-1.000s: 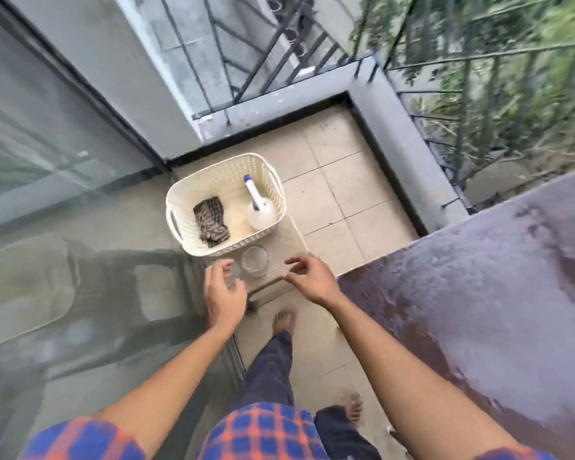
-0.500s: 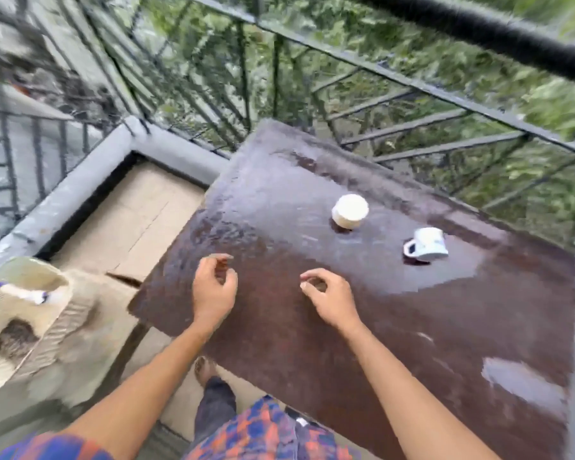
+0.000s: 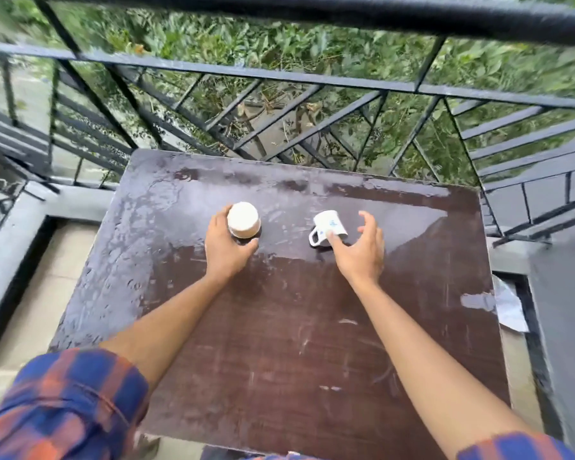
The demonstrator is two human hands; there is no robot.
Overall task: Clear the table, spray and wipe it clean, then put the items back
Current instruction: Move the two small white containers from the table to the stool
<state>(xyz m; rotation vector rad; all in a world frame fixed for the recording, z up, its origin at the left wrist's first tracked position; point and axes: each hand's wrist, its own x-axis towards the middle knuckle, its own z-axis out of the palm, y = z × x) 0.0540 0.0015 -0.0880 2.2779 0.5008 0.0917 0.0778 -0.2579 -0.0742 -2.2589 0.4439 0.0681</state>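
Both hands are out over the tabletop [image 3: 279, 327]. The left hand [image 3: 224, 250] grasps the cream cup [image 3: 243, 218], while the right hand [image 3: 359, 250] is spread and released, thumb at the white mug [image 3: 329, 222]. Closing round the mug's body rather than its small handle, then lifting straight up, seems wisest on this wet-looking surface. The cup stands at 11 o'clock and the blue-printed mug at 1 o'clock, both apparently upturned. A railing [image 3: 279, 74] runs past 12.
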